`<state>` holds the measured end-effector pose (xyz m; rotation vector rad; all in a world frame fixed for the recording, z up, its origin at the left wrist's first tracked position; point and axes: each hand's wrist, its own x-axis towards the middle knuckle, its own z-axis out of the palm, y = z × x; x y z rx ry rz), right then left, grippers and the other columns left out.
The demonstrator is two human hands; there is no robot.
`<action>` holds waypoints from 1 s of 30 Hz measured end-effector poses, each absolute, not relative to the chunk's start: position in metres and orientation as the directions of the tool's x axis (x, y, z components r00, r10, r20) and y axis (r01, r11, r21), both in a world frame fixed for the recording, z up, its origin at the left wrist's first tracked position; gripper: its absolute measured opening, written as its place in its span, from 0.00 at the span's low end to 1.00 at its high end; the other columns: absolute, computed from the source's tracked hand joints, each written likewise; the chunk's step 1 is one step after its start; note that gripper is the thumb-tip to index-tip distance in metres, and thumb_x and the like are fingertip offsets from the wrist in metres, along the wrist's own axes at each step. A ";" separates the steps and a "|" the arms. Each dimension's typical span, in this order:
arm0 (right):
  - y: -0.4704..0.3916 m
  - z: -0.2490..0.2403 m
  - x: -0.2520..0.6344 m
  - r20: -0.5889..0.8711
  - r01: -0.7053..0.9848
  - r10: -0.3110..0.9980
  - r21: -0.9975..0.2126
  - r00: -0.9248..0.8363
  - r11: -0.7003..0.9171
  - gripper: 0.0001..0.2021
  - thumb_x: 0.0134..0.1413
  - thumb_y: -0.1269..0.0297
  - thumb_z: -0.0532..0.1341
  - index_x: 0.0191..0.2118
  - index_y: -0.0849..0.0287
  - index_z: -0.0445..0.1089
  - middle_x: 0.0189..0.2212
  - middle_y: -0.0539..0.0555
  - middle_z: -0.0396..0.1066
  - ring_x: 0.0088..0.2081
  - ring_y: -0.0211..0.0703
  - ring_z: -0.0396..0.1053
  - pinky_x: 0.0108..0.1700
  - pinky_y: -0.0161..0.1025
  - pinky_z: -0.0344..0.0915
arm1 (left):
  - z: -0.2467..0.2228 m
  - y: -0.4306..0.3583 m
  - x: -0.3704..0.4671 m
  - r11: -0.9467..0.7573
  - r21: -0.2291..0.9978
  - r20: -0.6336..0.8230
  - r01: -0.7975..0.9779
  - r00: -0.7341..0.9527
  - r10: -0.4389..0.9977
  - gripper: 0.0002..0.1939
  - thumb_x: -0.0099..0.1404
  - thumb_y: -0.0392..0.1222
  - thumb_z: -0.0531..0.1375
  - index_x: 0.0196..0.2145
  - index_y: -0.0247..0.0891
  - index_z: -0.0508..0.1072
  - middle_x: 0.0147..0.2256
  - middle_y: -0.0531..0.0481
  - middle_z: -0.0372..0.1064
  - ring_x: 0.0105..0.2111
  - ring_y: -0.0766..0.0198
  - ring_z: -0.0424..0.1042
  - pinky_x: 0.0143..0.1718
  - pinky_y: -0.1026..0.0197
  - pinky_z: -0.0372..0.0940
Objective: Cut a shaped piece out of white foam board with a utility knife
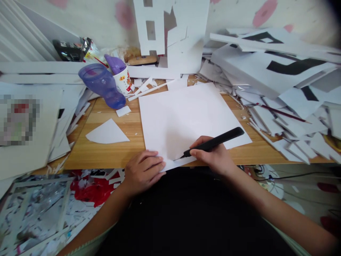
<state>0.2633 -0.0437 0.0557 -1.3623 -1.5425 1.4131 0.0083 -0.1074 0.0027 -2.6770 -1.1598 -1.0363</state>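
Observation:
A white sheet of board (183, 117) lies on the wooden table in front of me. My left hand (145, 168) rests over its near left corner, fingers laid out and pressing down. In my right hand (213, 156) is a black craft knife (217, 138), its thick handle slanting up to the right. The fine tip touches the board close to the near edge, just right of my left fingertips. A faint short line shows at the tip. Left of the board lies a white fan-shaped offcut (108, 133).
A purple translucent cup (102, 85) leans beside a white paper cup (123, 81). White cutouts (186, 42) stand against the wall. Piled board scraps and a dark red pencil (283, 113) lie right. Below the table are a red bag (93, 190) and scraps.

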 end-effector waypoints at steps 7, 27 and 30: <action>-0.041 0.053 0.268 -0.185 0.215 0.946 -0.968 -0.267 -0.129 0.10 0.38 0.58 0.68 0.24 0.59 0.72 0.20 0.50 0.69 0.24 0.36 0.62 0.25 0.35 0.58 | 0.003 -0.107 0.008 -0.714 0.220 0.592 0.664 0.491 0.639 0.13 0.56 0.38 0.69 0.41 0.41 0.77 0.39 0.49 0.78 0.45 0.53 0.73 0.45 0.50 0.71; -0.028 0.042 0.294 -0.146 0.121 0.940 -0.986 -0.309 -0.113 0.13 0.41 0.56 0.71 0.27 0.59 0.73 0.17 0.47 0.66 0.21 0.34 0.60 0.22 0.33 0.56 | 0.005 -0.106 0.008 -0.729 0.205 0.597 0.652 0.507 0.621 0.15 0.55 0.36 0.70 0.41 0.38 0.76 0.38 0.47 0.78 0.45 0.52 0.73 0.44 0.50 0.72; -0.026 0.042 0.297 -0.151 0.131 0.944 -0.985 -0.293 -0.117 0.13 0.40 0.56 0.71 0.26 0.60 0.73 0.17 0.47 0.67 0.21 0.34 0.61 0.22 0.34 0.56 | 0.005 -0.105 0.009 -0.731 0.205 0.600 0.652 0.506 0.619 0.15 0.55 0.36 0.70 0.41 0.39 0.76 0.38 0.48 0.78 0.45 0.52 0.73 0.44 0.50 0.72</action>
